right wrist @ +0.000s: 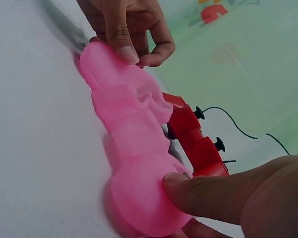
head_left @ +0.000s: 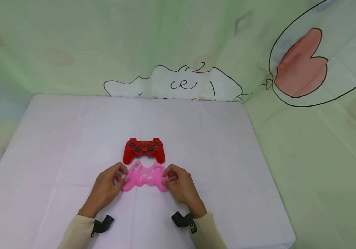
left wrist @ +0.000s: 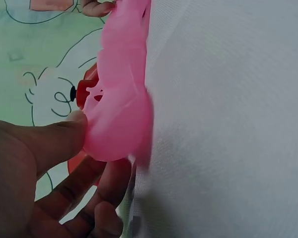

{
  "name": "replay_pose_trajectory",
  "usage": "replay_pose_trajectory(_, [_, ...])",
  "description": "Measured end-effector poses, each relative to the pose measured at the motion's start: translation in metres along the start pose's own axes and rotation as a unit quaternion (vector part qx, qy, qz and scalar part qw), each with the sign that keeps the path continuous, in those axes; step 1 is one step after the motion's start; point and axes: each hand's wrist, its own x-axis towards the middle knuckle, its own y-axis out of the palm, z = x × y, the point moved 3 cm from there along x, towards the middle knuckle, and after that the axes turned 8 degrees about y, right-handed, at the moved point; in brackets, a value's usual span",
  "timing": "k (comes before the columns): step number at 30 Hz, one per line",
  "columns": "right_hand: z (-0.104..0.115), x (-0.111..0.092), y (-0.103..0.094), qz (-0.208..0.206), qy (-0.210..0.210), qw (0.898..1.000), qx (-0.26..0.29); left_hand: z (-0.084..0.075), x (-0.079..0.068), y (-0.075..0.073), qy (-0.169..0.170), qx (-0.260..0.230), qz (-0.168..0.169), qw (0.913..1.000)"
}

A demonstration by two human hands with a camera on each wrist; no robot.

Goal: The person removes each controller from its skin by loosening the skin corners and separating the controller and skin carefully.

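Observation:
A pink silicone controller cover (head_left: 148, 175), soft and glossy with cut-out holes, lies low over the white table in front of the person. At its left grip the left hand (head_left: 107, 185) pinches it, thumb on one face and fingers under the edge, as the left wrist view shows. The right hand (head_left: 182, 185) pinches the opposite grip, its thumb (right wrist: 203, 193) pressed on the pink surface. Just beyond the cover sits a red game controller (head_left: 144, 149), buttons and two black sticks facing up, touched by neither hand.
The white-clothed table (head_left: 227, 166) has its back edge against a green curtain (head_left: 134, 41) with line drawings, among them a balloon shape with a red heart (head_left: 302, 65). Black camera mounts (head_left: 102, 224) are strapped at both wrists, over light sleeves (head_left: 77, 232).

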Motion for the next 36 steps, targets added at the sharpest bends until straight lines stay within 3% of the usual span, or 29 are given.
replay_pose_trajectory(5, [-0.002,0.002,0.0,0.006,0.004,1.0,-0.02,-0.001,0.0,-0.001,0.013,-0.011,0.025,0.9995])
replay_pose_trajectory(12, [-0.002,0.002,-0.002,-0.014,0.007,0.999,-0.043,0.001,-0.002,0.0,0.015,-0.003,0.03,0.9994])
replay_pose_trajectory(22, [0.003,0.001,0.002,-0.01,-0.012,1.0,-0.005,0.01,-0.008,-0.009,0.01,-0.008,-0.026,0.9996])
replay_pose_trajectory(36, [0.05,0.014,0.023,0.013,-0.091,0.995,0.05,0.017,-0.017,-0.068,0.028,0.021,-0.12,0.9922])
